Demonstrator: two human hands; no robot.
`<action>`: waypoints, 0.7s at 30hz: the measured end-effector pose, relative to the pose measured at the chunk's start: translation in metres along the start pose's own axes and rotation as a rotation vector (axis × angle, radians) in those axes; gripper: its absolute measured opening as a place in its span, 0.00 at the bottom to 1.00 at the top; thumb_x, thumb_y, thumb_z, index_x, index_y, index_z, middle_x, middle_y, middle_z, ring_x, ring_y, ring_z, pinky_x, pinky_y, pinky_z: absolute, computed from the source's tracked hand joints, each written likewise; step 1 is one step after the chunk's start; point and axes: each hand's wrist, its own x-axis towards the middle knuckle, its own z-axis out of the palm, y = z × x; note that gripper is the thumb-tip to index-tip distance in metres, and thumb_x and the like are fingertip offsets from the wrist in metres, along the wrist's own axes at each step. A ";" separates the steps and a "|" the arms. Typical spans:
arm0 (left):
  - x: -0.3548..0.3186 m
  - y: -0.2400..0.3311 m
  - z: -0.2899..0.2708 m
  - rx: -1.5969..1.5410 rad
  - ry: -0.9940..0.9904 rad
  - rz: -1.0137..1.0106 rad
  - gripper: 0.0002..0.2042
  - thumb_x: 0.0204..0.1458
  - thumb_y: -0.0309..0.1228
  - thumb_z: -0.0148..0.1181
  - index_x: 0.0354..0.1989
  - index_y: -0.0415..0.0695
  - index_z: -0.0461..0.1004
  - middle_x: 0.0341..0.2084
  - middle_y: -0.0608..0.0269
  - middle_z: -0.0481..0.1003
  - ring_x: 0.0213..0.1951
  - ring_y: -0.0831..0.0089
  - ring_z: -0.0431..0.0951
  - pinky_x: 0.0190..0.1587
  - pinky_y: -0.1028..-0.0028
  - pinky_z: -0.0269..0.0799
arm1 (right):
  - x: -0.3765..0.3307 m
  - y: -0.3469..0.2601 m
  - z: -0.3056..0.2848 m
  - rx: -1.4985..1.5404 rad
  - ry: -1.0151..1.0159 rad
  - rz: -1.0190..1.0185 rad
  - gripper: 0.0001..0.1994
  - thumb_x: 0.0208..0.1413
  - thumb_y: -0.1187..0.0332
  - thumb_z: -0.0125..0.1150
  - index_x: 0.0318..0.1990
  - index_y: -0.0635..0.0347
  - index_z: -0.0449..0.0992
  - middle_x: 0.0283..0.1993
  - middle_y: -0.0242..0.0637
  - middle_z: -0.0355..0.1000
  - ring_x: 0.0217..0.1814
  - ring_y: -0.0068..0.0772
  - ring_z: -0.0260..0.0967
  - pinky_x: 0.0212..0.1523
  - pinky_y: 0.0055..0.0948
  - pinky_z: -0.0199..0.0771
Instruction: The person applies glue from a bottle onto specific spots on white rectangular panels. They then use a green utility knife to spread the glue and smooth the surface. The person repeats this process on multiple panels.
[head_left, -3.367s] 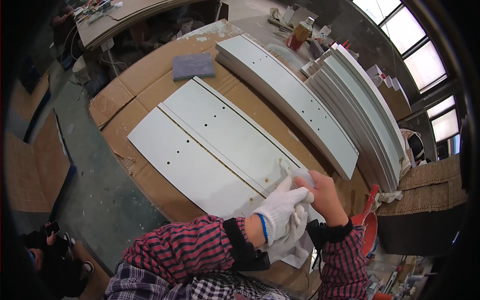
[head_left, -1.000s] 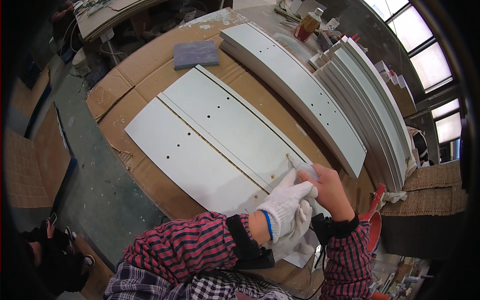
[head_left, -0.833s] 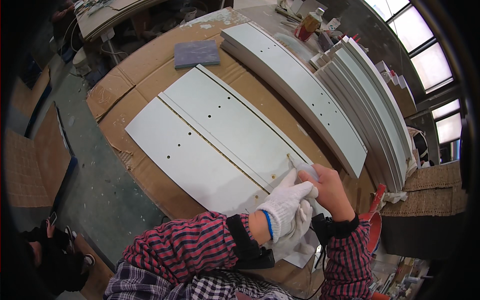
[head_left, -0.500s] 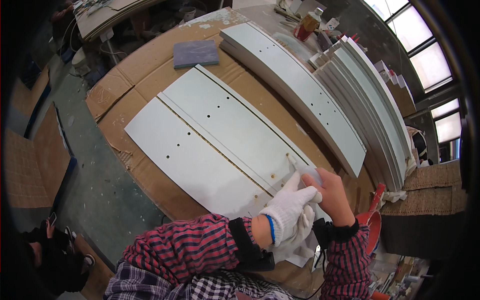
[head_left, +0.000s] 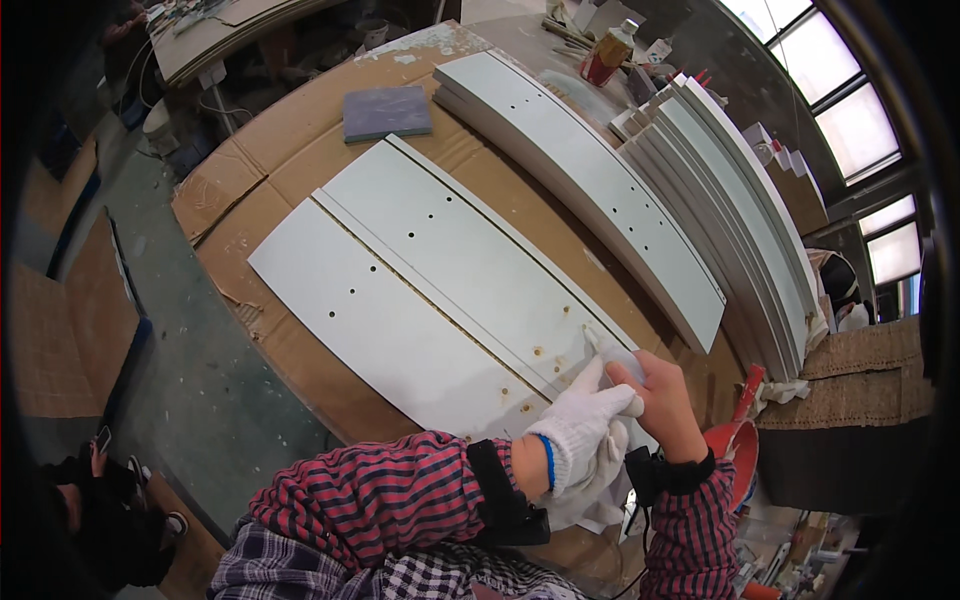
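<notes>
My left hand (head_left: 588, 428), in a white glove, lies on the near end of a long pale panel (head_left: 470, 262) with a white cloth (head_left: 603, 497) bunched under its palm. Its fingers reach over to my bare right hand (head_left: 665, 403). My right hand pinches a small pale tool (head_left: 592, 341) whose tip touches the panel by several brown-filled spots (head_left: 538, 352). A second pale panel (head_left: 380, 322) with small holes lies alongside on the left, edge to edge.
Brown cardboard (head_left: 245, 165) covers the table. Stacked long panels (head_left: 590, 170) lie behind, and more panels (head_left: 745, 205) stand on edge at the right. A grey-blue block (head_left: 387, 112) sits at the far end. A red bucket (head_left: 737, 468) stands at my right.
My gloved left fingers have slid a little toward my right hand. Both hands stay at the same spot on the panel's near end.
</notes>
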 end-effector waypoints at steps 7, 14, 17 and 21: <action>0.002 0.003 -0.002 0.031 0.013 -0.016 0.12 0.63 0.30 0.51 0.54 0.49 0.64 0.32 0.67 0.71 0.17 0.89 0.64 0.13 0.87 0.59 | 0.004 0.003 0.001 -0.032 -0.026 0.008 0.21 0.57 0.55 0.63 0.32 0.70 0.74 0.26 0.57 0.71 0.27 0.55 0.69 0.30 0.41 0.68; 0.004 0.001 -0.004 -0.001 0.004 0.014 0.11 0.63 0.30 0.51 0.52 0.48 0.65 0.31 0.66 0.71 0.17 0.89 0.65 0.13 0.87 0.59 | 0.007 -0.002 0.000 -0.062 -0.041 0.015 0.21 0.58 0.54 0.62 0.32 0.71 0.74 0.26 0.59 0.71 0.28 0.59 0.69 0.30 0.43 0.68; 0.005 0.001 -0.004 0.009 0.013 0.012 0.10 0.63 0.31 0.52 0.51 0.48 0.65 0.31 0.66 0.71 0.17 0.89 0.65 0.13 0.87 0.58 | 0.007 -0.005 -0.001 -0.070 -0.044 0.013 0.22 0.58 0.54 0.62 0.33 0.71 0.74 0.27 0.59 0.71 0.29 0.60 0.70 0.31 0.43 0.68; 0.005 0.003 -0.004 0.013 0.013 0.006 0.10 0.63 0.31 0.52 0.50 0.48 0.65 0.31 0.67 0.71 0.17 0.89 0.64 0.13 0.88 0.58 | 0.007 -0.008 -0.002 -0.086 -0.057 0.026 0.21 0.58 0.54 0.62 0.33 0.70 0.74 0.28 0.59 0.71 0.30 0.61 0.70 0.31 0.43 0.68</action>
